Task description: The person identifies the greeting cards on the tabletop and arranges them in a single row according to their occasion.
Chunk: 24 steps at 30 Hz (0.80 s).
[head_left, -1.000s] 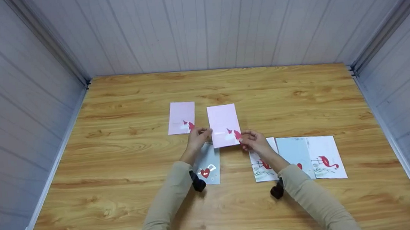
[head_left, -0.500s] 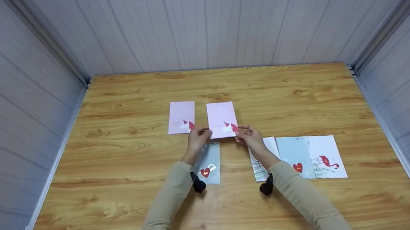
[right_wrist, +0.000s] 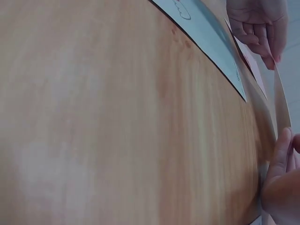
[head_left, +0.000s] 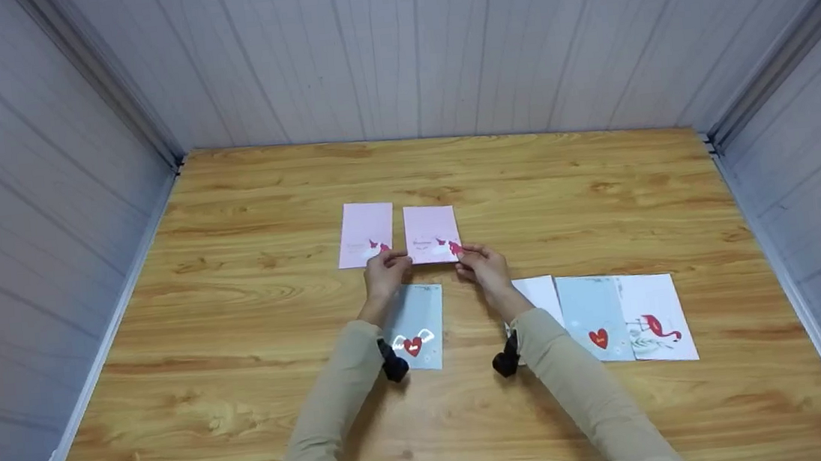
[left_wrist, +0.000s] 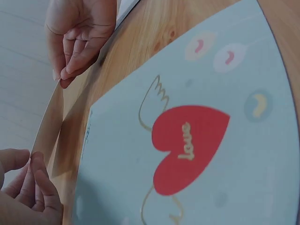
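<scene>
A wooden table [head_left: 255, 336] enclosed by pale panelled walls [head_left: 437, 39] is seen from above. Near its centre a pink card [head_left: 429, 232] is held at its near edge by both hands. The left hand [head_left: 384, 272] is placed at the card's near left corner, with thumb and curled fingers pinching it. The right hand [head_left: 480, 265] is placed at the near right corner, its fingers likewise curled and pinched on the edge. In the left wrist view the card's near edge appears lifted a little off the wood, though this is hard to judge from the head view.

A second pink card [head_left: 365, 233] is laid flat just to the left of the held one, almost touching it. Nearer, beneath the left forearm, a pale blue card [head_left: 419, 320] printed with a red winged heart is laid flat. To the right, under and beyond the right forearm, a row of overlapping cards is spread: a white card [head_left: 541, 292], a blue card with a small red heart [head_left: 592, 315], and a white card with a red flamingo [head_left: 656, 320]. Both arms are covered by beige sleeves [head_left: 336, 396], and a small black device [head_left: 395, 367] is worn at each wrist.
</scene>
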Each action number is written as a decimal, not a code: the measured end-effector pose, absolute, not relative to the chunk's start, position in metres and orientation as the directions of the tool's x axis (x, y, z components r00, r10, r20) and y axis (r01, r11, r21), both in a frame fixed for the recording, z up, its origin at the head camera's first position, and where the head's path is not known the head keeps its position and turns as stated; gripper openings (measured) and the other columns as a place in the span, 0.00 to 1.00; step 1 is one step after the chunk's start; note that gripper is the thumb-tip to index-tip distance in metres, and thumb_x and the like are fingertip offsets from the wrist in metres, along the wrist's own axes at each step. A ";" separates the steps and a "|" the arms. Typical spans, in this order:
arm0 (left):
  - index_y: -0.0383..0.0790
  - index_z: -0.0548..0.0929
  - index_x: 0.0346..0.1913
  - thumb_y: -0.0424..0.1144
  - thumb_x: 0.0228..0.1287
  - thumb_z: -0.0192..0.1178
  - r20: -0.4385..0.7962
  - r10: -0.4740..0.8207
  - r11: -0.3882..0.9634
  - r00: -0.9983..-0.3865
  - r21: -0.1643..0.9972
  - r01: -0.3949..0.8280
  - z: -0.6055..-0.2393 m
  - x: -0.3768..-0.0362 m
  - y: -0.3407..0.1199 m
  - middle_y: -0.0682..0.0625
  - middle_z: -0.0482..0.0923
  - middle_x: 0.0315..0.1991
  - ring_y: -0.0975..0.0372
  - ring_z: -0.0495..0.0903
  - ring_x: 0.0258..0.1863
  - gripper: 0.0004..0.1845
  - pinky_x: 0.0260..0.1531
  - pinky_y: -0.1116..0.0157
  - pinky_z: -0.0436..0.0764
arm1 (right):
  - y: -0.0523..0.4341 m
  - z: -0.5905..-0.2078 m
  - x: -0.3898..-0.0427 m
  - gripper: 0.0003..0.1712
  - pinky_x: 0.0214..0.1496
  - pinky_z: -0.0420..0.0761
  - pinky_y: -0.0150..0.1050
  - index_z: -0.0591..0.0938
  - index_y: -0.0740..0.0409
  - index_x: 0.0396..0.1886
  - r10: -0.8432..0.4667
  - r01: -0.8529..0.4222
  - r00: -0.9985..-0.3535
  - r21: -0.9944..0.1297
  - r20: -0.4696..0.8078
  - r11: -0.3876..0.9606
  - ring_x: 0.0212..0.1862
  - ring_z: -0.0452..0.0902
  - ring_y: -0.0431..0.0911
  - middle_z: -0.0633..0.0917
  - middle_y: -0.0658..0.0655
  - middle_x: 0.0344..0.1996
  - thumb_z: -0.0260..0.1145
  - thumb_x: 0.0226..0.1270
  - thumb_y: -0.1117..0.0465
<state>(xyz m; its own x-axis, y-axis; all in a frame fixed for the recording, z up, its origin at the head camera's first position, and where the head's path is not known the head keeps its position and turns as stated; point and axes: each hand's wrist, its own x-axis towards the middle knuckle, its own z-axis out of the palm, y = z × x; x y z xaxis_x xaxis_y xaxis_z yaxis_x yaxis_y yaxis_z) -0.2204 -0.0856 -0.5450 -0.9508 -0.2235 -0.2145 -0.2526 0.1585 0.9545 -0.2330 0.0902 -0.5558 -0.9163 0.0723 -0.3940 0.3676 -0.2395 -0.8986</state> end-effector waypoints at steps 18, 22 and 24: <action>0.33 0.79 0.44 0.34 0.58 0.55 -0.236 -0.282 0.309 -0.930 0.895 -0.320 -0.549 -0.226 -0.096 0.45 0.75 0.38 0.59 0.72 0.39 0.12 0.38 0.65 0.72 | 0.072 -0.549 -0.242 0.15 0.32 0.77 0.36 0.76 0.67 0.47 0.043 0.412 -0.908 -0.908 -0.416 -0.080 0.26 0.74 0.42 0.78 0.60 0.33 0.57 0.58 0.73; 0.33 0.78 0.45 0.36 0.60 0.54 -0.233 -0.281 0.330 -0.931 0.887 -0.321 -0.548 -0.226 -0.095 0.45 0.75 0.39 0.58 0.72 0.39 0.13 0.39 0.64 0.71 | 0.071 -0.549 -0.243 0.15 0.31 0.77 0.36 0.76 0.67 0.48 0.033 0.413 -0.909 -0.908 -0.416 -0.071 0.26 0.74 0.43 0.78 0.60 0.31 0.56 0.59 0.73; 0.32 0.78 0.45 0.36 0.60 0.54 -0.219 -0.287 0.345 -0.933 0.884 -0.314 -0.548 -0.226 -0.096 0.45 0.75 0.39 0.58 0.72 0.40 0.13 0.40 0.64 0.71 | 0.070 -0.549 -0.243 0.15 0.30 0.77 0.35 0.76 0.68 0.48 0.024 0.408 -0.912 -0.911 -0.410 -0.068 0.25 0.74 0.43 0.78 0.61 0.31 0.56 0.59 0.73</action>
<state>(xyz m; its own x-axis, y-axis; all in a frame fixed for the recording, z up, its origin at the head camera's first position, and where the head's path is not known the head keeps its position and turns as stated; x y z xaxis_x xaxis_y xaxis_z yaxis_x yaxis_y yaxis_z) -0.2259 -0.0956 -0.5478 -0.9325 -0.2869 -0.2192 -0.3141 0.3451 0.8844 -0.2431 0.0704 -0.5485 -0.9118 0.0240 -0.4099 0.4076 -0.0684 -0.9106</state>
